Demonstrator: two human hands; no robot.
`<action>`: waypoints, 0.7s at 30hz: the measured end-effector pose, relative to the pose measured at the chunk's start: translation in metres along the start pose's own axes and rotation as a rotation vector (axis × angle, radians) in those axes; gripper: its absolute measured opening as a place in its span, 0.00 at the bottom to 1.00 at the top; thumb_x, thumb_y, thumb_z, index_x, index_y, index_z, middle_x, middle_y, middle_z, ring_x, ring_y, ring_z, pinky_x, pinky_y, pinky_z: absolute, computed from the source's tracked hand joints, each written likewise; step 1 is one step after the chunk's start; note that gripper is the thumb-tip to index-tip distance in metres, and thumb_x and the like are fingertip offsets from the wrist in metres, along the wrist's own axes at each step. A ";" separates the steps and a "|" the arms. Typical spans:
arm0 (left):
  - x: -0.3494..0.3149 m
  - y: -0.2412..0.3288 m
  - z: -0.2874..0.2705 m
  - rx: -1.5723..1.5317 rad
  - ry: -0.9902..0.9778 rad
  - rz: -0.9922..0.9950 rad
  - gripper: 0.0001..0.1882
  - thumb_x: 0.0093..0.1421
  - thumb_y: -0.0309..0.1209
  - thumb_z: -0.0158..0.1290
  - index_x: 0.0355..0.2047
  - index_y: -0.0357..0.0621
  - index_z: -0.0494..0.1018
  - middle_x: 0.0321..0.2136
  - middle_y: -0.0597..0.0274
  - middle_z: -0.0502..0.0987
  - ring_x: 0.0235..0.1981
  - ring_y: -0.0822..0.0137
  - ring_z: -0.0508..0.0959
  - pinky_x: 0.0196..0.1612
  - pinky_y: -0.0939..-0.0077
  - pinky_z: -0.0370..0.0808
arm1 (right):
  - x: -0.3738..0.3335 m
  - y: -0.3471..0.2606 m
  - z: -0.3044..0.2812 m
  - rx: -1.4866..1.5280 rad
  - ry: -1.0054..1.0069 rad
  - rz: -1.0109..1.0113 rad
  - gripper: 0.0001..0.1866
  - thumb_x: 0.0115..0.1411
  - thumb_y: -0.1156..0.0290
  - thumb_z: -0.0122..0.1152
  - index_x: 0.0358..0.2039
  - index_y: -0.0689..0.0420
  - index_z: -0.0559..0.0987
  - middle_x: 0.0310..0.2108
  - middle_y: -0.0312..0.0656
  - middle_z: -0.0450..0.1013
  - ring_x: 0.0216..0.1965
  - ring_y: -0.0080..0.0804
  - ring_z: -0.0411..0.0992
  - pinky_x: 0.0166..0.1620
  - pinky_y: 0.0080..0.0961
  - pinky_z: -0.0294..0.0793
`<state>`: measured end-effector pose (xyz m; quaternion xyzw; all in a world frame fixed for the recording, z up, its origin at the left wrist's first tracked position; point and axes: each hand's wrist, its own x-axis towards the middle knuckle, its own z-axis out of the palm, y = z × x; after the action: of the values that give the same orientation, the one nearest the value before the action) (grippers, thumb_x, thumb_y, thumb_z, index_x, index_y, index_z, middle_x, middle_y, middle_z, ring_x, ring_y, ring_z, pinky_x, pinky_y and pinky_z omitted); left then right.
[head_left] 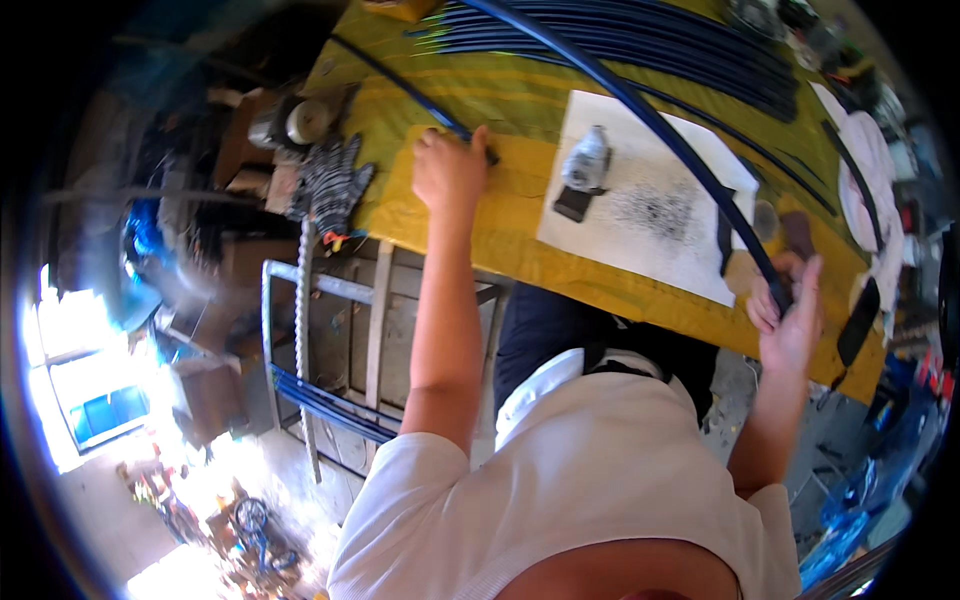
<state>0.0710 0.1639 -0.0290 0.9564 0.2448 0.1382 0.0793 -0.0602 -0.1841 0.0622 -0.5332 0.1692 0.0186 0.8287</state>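
My left hand (447, 172) is over the left part of the table, its fingers closed around a slender dark blue rod (400, 82) near its black end. That rod slants up and away to the left. On the right, my right hand (787, 318) grips the lower end of a long, thicker dark rod (660, 125), which rises diagonally across the view past the top edge. Under this rod lies a white sheet (600, 235) with black specks. A crumpled grey-silver bundle (587, 158) and a small black block (574, 204) sit on the sheet.
Several dark blue rods (620, 40) lie side by side at the table's far edge. A striped grey work glove (338, 185) is at the left edge. The yellow table covering (520, 240) ends before my body. White cloth (868, 165) and black strips (858, 322) are at right.
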 end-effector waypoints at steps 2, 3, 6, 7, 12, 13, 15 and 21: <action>0.003 0.005 0.012 0.016 -0.003 0.010 0.30 0.49 0.51 0.55 0.36 0.34 0.65 0.33 0.48 0.73 0.32 0.50 0.77 0.32 0.59 0.76 | -0.003 -0.006 0.007 0.002 -0.086 -0.041 0.28 0.65 0.48 0.37 0.28 0.63 0.71 0.12 0.32 0.58 0.10 0.14 0.48 0.13 0.12 0.45; 0.007 0.003 0.015 0.032 0.015 0.007 0.28 0.50 0.50 0.54 0.35 0.34 0.64 0.32 0.48 0.73 0.32 0.49 0.77 0.31 0.59 0.76 | -0.003 -0.006 0.011 0.015 -0.126 -0.060 0.28 0.65 0.48 0.37 0.28 0.63 0.71 0.12 0.32 0.58 0.10 0.14 0.48 0.13 0.12 0.45; 0.017 0.004 0.020 -0.190 -0.070 -0.185 0.19 0.55 0.42 0.50 0.34 0.37 0.63 0.25 0.55 0.71 0.24 0.57 0.76 0.25 0.64 0.73 | -0.008 -0.006 -0.007 -0.034 -0.027 -0.120 0.25 0.65 0.50 0.38 0.27 0.60 0.70 0.12 0.33 0.58 0.10 0.15 0.49 0.13 0.13 0.45; 0.020 0.002 0.012 -0.632 -0.144 -0.312 0.16 0.56 0.40 0.48 0.33 0.38 0.63 0.23 0.58 0.69 0.21 0.61 0.73 0.23 0.67 0.70 | -0.007 -0.004 -0.015 -0.043 -0.011 -0.135 0.24 0.65 0.51 0.38 0.26 0.60 0.70 0.12 0.33 0.58 0.10 0.15 0.49 0.13 0.13 0.45; 0.022 -0.002 -0.061 -2.132 -0.439 -0.471 0.06 0.62 0.31 0.40 0.31 0.43 0.61 0.19 0.69 0.59 0.18 0.73 0.58 0.16 0.82 0.54 | -0.021 0.017 -0.101 -0.144 0.013 -0.273 0.13 0.62 0.60 0.49 0.31 0.58 0.70 0.16 0.33 0.60 0.12 0.16 0.52 0.15 0.14 0.47; 0.023 0.001 -0.073 -2.292 -0.498 -0.394 0.06 0.62 0.32 0.40 0.30 0.43 0.61 0.19 0.70 0.59 0.17 0.73 0.57 0.16 0.82 0.54 | -0.025 0.017 -0.117 -0.146 -0.055 -0.281 0.12 0.62 0.62 0.50 0.31 0.59 0.70 0.18 0.33 0.62 0.12 0.15 0.52 0.15 0.14 0.48; 0.028 0.010 -0.096 -2.414 -0.444 -0.371 0.07 0.62 0.33 0.39 0.29 0.44 0.60 0.19 0.70 0.59 0.18 0.74 0.58 0.16 0.83 0.54 | -0.034 0.025 -0.148 -0.157 0.007 -0.300 0.09 0.62 0.66 0.51 0.30 0.59 0.70 0.23 0.36 0.66 0.12 0.15 0.53 0.15 0.14 0.48; 0.036 0.032 -0.133 -2.632 -0.378 -0.293 0.07 0.62 0.35 0.42 0.30 0.47 0.59 0.19 0.67 0.59 0.19 0.70 0.59 0.16 0.81 0.56 | -0.055 0.035 -0.179 -0.321 0.120 -0.210 0.10 0.60 0.66 0.52 0.24 0.56 0.70 0.22 0.34 0.65 0.12 0.16 0.52 0.16 0.16 0.49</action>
<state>0.0753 0.1644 0.1121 0.1382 0.0155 0.1264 0.9822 -0.1660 -0.3197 -0.0188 -0.6734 0.1564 -0.0730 0.7189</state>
